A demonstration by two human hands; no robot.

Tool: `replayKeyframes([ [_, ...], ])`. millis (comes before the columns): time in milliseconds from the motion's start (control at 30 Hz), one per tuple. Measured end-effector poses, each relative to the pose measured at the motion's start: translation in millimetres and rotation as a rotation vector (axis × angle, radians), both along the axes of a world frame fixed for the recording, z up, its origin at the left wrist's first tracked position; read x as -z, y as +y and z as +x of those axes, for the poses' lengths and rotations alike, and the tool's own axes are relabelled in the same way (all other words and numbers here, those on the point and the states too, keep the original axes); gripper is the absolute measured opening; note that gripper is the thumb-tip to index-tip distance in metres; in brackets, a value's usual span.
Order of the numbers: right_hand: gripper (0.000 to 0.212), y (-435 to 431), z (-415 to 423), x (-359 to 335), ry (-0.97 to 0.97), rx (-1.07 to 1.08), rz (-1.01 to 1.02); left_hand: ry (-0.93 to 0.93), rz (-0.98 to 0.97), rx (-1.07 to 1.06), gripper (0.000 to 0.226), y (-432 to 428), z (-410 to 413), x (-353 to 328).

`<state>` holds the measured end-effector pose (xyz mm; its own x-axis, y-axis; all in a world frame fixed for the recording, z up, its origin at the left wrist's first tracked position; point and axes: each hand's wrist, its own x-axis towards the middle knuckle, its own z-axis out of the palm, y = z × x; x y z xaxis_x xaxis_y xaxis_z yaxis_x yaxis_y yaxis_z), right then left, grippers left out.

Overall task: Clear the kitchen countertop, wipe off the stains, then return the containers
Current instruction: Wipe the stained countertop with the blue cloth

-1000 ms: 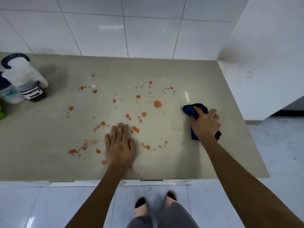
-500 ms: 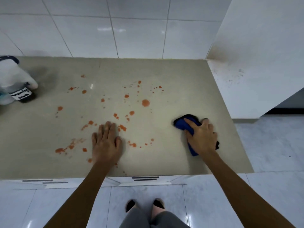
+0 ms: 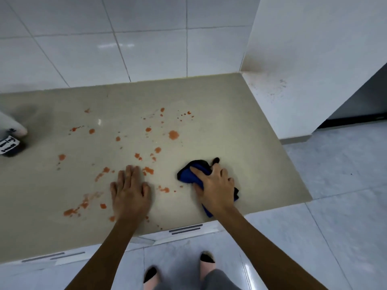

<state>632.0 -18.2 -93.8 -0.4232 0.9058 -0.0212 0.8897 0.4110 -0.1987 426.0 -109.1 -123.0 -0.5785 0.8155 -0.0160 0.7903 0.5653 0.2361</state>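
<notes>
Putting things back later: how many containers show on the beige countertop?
2, both at the countertop's left edge: a white plastic container and, in front, a dark white-labelled bottle. More may lie off-frame.

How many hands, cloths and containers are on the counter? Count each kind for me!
Blue cloth: 1
Hands: 2, the left hand flat on the countertop, the right hand gripping the blue cloth
Containers: 2, a white container and a dark labelled container, both cut off at the left edge
Total: 5
</notes>
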Motion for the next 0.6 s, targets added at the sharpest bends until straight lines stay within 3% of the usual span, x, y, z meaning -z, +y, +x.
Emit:
replayKeyframes([
  [167, 0.049, 35, 65, 1, -0.029, 0.394, 0.016, -0.029, 0.008, -0.002, 0.068, -2, -3, 5],
  [300, 0.048, 53, 44, 2, -0.007, 0.683, -0.006, -0.047, 0.025, 0.006, 0.071, -3, -3, 2],
  [400, 0.046, 37, 1, 2, -0.011, 0.661, 0.019, -0.072, 0.016, 0.021, 0.077, -5, -3, 1],
  [600, 0.049, -38, -69, -2, -0.042, 0.357, 0.053, -0.083, 0.000, 0.031, 0.071, -4, -2, -1],
])
